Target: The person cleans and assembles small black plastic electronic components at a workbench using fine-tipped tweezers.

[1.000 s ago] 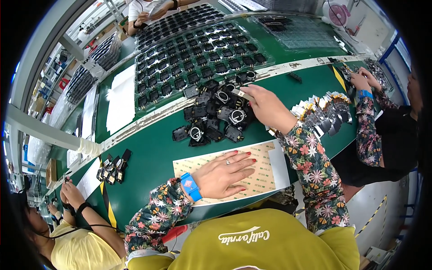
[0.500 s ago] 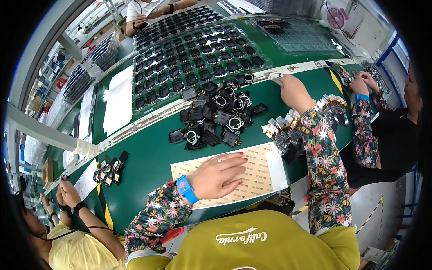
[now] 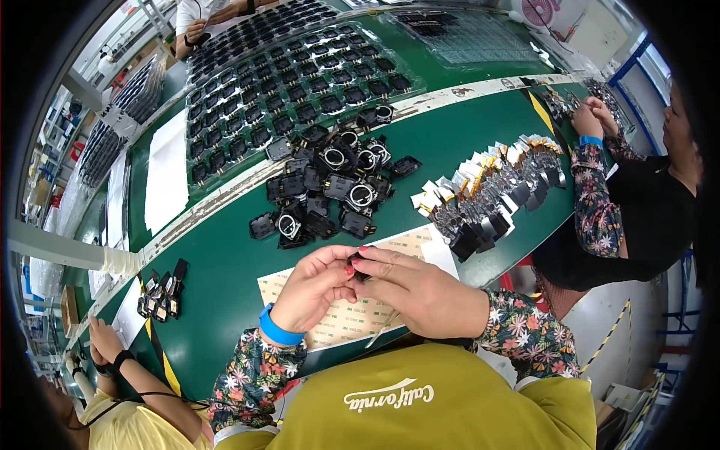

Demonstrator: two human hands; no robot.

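Over the tan adhesive-backed sheet [image 3: 349,326] at the table's near edge, my two hands meet. Between the fingertips is a small black plastic part [image 3: 361,268], mostly hidden by the fingers. My left hand [image 3: 309,291] pinches it from the left, palm partly turned up. From the right, my right hand [image 3: 431,298] closes over it with the back of the hand showing. A thin metal tool that looks like tweezers [image 3: 382,331] pokes out below my right hand; its grip is hidden. Just beyond lies a heap of black plastic housings [image 3: 330,187], some with pale rings.
Right of the heap are stacked flex-cable parts [image 3: 495,191] with white and orange tabs. Clear trays of black housings [image 3: 300,97] fill the far side behind a white rail [image 3: 442,94]. A smaller pile [image 3: 163,289] sits left. Co-workers' hands [image 3: 589,120] work at right, left and far side.
My right hand has come back from the far rail to join my left. My left hand has risen off the sheet, and a small black part is now between them. The view has shifted slightly.
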